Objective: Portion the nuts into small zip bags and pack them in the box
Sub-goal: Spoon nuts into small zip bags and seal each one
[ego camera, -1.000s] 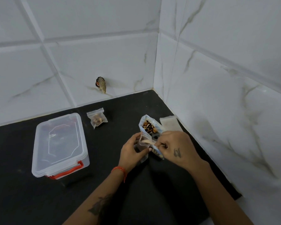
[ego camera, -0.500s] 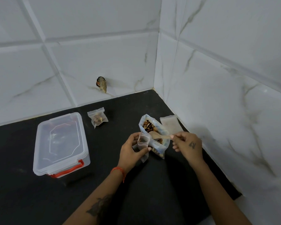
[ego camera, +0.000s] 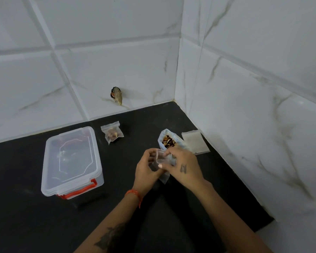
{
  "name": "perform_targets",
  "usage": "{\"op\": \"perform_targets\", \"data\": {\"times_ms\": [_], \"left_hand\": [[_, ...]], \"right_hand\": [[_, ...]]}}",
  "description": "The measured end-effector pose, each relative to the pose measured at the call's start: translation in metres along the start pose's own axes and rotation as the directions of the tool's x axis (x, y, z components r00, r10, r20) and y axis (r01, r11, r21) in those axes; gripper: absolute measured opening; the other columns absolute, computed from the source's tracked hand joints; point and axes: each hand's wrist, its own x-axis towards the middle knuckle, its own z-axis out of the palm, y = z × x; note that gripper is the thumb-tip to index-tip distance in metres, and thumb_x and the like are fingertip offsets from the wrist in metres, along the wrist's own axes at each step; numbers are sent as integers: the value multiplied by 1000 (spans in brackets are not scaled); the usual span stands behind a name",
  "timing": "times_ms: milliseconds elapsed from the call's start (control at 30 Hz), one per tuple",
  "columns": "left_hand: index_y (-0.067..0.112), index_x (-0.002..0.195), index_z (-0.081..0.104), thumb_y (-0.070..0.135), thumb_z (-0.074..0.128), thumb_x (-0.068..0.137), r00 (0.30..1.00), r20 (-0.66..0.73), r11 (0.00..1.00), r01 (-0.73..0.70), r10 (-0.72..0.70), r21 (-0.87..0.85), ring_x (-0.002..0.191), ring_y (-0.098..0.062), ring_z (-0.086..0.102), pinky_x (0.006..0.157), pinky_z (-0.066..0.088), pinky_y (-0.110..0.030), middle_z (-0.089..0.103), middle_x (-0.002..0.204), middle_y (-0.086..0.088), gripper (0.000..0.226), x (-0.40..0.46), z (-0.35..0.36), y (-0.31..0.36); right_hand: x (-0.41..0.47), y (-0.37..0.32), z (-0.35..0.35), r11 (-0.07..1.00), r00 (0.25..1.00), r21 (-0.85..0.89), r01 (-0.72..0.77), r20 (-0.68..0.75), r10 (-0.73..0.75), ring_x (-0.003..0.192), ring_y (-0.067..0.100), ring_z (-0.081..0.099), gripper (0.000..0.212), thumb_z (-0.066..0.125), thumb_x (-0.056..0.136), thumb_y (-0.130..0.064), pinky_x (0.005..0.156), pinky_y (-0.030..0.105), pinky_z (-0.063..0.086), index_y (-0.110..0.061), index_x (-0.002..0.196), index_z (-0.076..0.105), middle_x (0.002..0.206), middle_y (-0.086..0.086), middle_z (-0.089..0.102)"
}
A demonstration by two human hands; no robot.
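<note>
While my left hand (ego camera: pixel 147 169) grips the small zip bag (ego camera: pixel 160 157) mouth-up to receive nuts, my right hand (ego camera: pixel 182 166) pinches at its rim; nut pouch (ego camera: pixel 169 140) stands just behind, closed box (ego camera: pixel 71 161) well left on bench (ego camera: pixel 35 225)

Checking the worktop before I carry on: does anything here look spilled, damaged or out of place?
No spilled nuts show on the counter. The one oddity is a hole in the back wall tile, ragged, with something brownish stuffed in it. The box is shut, and one filled bag lies flat beside it.
</note>
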Motion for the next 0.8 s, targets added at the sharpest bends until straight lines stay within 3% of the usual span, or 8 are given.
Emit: {"op": "perform_targets", "data": {"times_ms": [67, 167, 267, 433, 533, 667, 800], "left_hand": [[37, 113, 49, 36, 81, 61, 1000, 20, 1000, 15, -16, 17, 103, -8, 59, 87, 51, -26, 60, 114, 8, 61, 0, -3, 1], [39, 119, 46, 16, 85, 64, 998, 47, 999, 33, -33, 2, 104, -7, 58, 87, 52, -27, 58, 116, 7, 71, -2, -10, -1], [37, 123, 47, 1, 80, 66, 994, 81, 994, 83, -77, -75, 103, -12, 61, 88, 53, -31, 59, 112, 3, 75, -4, -16, -3], [41, 121, 45, 0, 81, 65, 986, 132, 991, 115, -106, -63, 101, -13, 62, 87, 54, -33, 59, 109, 1, 78, -5, -20, 0], [43, 121, 44, -1, 80, 66, 985, 144, 995, 99, -96, -8, 100, -13, 63, 86, 55, -32, 58, 110, 2, 80, -7, -24, -1], [44, 118, 44, 3, 83, 64, 968, 216, 991, 121, -130, 53, 99, -12, 63, 87, 54, -30, 59, 109, 5, 78, -9, -32, 1], [18, 114, 60, 17, 78, 70, 950, 211, 938, 275, -231, -210, 103, -25, 65, 90, 54, -40, 67, 109, -10, 48, -12, -40, 6]], "right_hand": [[7, 0, 3, 990, 996, 115, -85, 3, 85, 84, 6, 62, 10, 70, 82, -28, 73, 20, 53, -21, 87, 65, 95, -4, 64], [11, 2, 0, 962, 990, 239, -134, -8, 140, 78, 3, 61, 8, 70, 83, -21, 64, 9, 44, -15, 86, 66, 86, -5, 65], [9, 4, -4, 908, 982, 373, -190, 62, 180, 77, -2, 60, 5, 68, 83, -15, 64, 8, 42, -15, 87, 65, 83, -9, 65], [10, 6, -6, 736, 946, 598, -318, 150, 287, 96, 8, 63, 18, 63, 86, -4, 64, 13, 48, -19, 95, 60, 99, 0, 67], [10, 5, -7, 687, 925, 621, -377, 225, 305, 96, 11, 62, 29, 63, 86, -5, 73, 23, 50, -26, 104, 55, 104, 3, 66], [8, 4, 0, 750, 933, 556, -358, 227, 278, 86, 0, 60, 27, 59, 89, -5, 62, 13, 45, -21, 110, 56, 100, -5, 64], [11, 3, 2, 807, 953, 508, -301, 186, 238, 86, -1, 62, 22, 59, 88, -3, 55, 4, 44, -21, 101, 58, 94, -10, 65]]}}
